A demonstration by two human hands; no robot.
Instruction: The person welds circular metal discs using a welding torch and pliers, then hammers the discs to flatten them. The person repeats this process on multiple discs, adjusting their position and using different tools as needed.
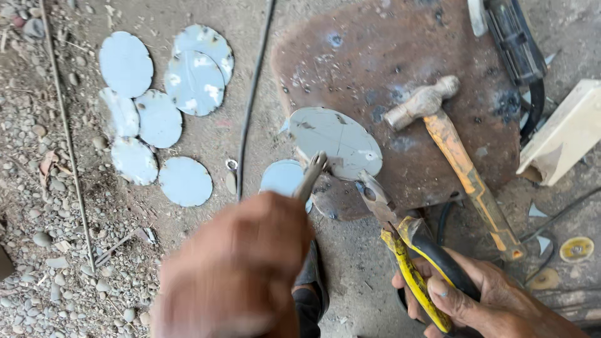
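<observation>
A: What is being worked on?

B: An oval sheet-metal disc [335, 141], pale grey-blue, lying on the front edge of a rusty steel plate [375, 56] that sits on the ground. The right hand [482, 300] is closed around the yellow-and-black handles of tin snips [400, 241], whose blades meet the disc's lower rim.

A: And the other hand?

B: The left hand [235, 269] is blurred and close to the camera, closed into a fist around a slim metal tool [311, 175] whose tip touches the disc's near edge. What kind of tool it is I cannot tell.

A: So which step is this?

B: I judge it to be trimming or dressing the rim: one tool pins the disc, the other bites its edge. The next move seems to call for a steady hold so the disc does not slide off the plate.

A: What lies around it?

B: A second disc [282, 176] just under the plate's edge, a hammer [447, 134] with a worn orange handle resting on the plate, and a cluster of finished ovals [159, 112] well apart on the gravelly ground [62, 250], beyond a thin rod [253, 94].
</observation>
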